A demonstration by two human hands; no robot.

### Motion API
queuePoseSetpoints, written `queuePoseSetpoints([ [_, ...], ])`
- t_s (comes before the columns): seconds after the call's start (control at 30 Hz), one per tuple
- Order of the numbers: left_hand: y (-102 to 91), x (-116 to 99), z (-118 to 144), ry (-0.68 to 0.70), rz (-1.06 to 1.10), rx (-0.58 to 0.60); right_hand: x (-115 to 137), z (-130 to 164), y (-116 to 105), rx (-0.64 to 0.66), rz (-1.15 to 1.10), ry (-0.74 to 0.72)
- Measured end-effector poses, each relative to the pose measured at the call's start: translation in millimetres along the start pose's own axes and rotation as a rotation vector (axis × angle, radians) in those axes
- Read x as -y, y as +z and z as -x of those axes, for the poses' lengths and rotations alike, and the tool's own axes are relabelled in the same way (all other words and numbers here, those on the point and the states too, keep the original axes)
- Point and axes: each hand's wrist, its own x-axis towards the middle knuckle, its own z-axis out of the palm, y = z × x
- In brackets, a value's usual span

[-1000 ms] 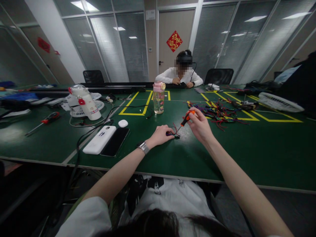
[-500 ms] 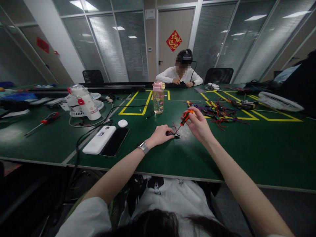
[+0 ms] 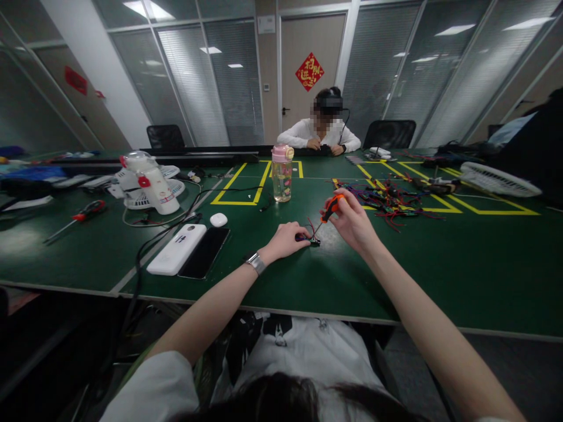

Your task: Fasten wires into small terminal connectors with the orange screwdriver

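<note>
In the head view my left hand (image 3: 288, 239) rests on the green table, its fingers closed on a small circuit board with wires (image 3: 314, 241). Thin red and dark wires rise from the board. My right hand (image 3: 350, 215) grips an orange-and-black screwdriver (image 3: 333, 207) by its handle, held at a slant. The screwdriver's thin shaft points down and left, its tip at the board. Whether the tip sits in a screw is too small to tell.
A pink-lidded bottle (image 3: 282, 174) stands beyond my hands. At right lies a heap of wired boards (image 3: 391, 199). A white power bank (image 3: 176, 249), a black phone (image 3: 204, 253) and a white earbud case (image 3: 219, 220) lie left. Another person (image 3: 320, 132) sits opposite.
Almost nothing differs. My right hand and the screwdriver handle have shifted very slightly; the left hand stays on the board.
</note>
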Motion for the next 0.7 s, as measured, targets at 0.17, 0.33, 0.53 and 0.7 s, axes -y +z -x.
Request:
queuePoseSetpoints([
  [0.17, -0.3, 0.1, 0.1, 0.0, 0.006, 0.01, 0.4, -1.4, -3.3, -0.025, 0.001, -0.02],
  [0.33, 0.2, 0.5, 0.3, -0.002, -0.008, 0.005, 3.1, 0.7, 1.8, 0.018, -0.025, -0.004],
  [0.53, 0.7, 1.2, -0.4, 0.003, 0.001, 0.01, -0.5, 0.2, 0.7, -0.001, -0.024, -0.026],
  [0.7, 0.6, 0.8, -0.2, 0.006, 0.003, 0.005, -3.5, -2.4, -4.8, -0.039, 0.02, -0.078],
])
